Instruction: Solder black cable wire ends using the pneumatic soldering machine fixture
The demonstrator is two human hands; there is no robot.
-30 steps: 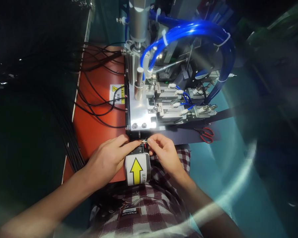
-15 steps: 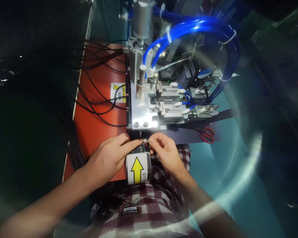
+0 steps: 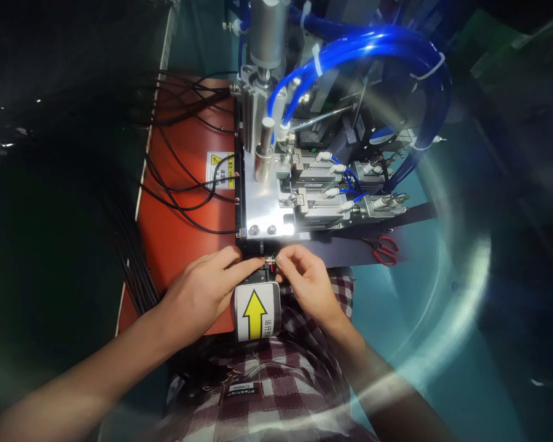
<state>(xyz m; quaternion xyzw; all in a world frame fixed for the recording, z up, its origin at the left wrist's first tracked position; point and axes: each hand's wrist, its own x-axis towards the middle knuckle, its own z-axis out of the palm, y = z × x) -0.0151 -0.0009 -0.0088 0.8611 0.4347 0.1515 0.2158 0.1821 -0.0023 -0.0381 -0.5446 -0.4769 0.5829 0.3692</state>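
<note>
Thin coloured wires (image 3: pixel 270 259) show between my two hands, just in front of the machine's metal plate (image 3: pixel 262 209). My left hand (image 3: pixel 203 285) reaches in over the orange surface (image 3: pixel 184 147), its index fingertip at the left end of the wires and its fingers closed. From the other side, my right hand (image 3: pixel 308 279) pinches the wires' right end between thumb and index finger. A small black block (image 3: pixel 255 275) sits under the fingertips, with a white label bearing a yellow arrow (image 3: pixel 255 313) nearer to me.
Behind my hands stand metal cylinders (image 3: pixel 320 205) and a thick loop of blue tubes (image 3: pixel 373 46). Black cables (image 3: pixel 179 205) cross the orange surface. Red-handled scissors (image 3: pixel 384 250) lie at the right, and a bundle of black cables (image 3: pixel 136 270) hangs at the left.
Both hands keep almost the same place and grip. The view has shifted very slightly, so the machine appears a little further right.
</note>
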